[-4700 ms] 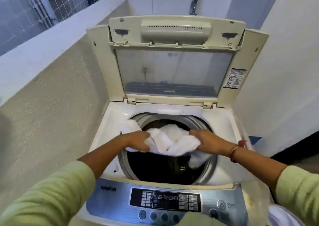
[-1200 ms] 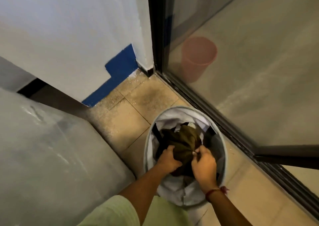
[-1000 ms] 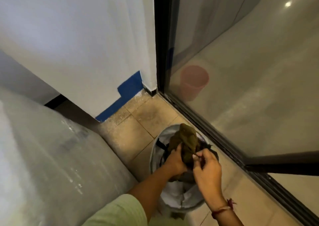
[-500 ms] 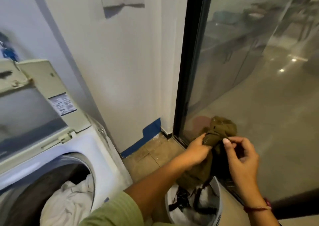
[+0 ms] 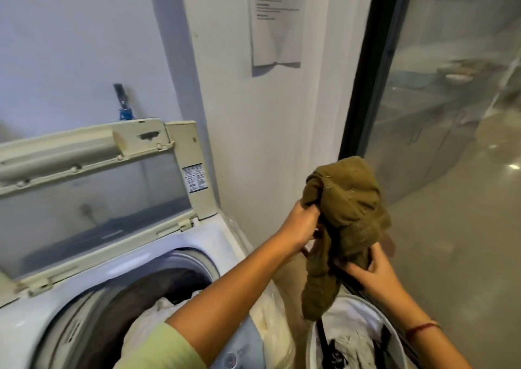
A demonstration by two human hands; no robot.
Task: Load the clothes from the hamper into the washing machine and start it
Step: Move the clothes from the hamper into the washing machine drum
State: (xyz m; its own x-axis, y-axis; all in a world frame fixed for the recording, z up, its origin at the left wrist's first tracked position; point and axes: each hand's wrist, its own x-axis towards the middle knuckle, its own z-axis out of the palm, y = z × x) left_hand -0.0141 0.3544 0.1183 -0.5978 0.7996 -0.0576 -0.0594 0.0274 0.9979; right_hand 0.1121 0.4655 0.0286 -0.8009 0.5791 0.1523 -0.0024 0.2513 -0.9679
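Note:
An olive-green garment point(image 5: 345, 216) hangs in the air above the white hamper point(image 5: 352, 312), held by both hands. My left hand point(image 5: 300, 227) grips its upper left fold. My right hand point(image 5: 372, 272) grips its lower right side. The hamper at the bottom right holds white and dark clothes point(image 5: 341, 346). To the left is the top-loading washing machine point(image 5: 180, 244) with its lid point(image 5: 93, 188) raised. White laundry point(image 5: 158, 315) lies in its drum, partly hidden by my left arm.
A white wall point(image 5: 253, 143) with a taped paper sheet point(image 5: 276, 21) rises right behind the machine and hamper. A black-framed glass door point(image 5: 439, 109) stands on the right. A tap with a blue fitting point(image 5: 124, 106) sits above the lid.
Both hands have lifted the olive garment out of the hamper and higher up. The view has swung left, bringing more of the open washing machine into sight.

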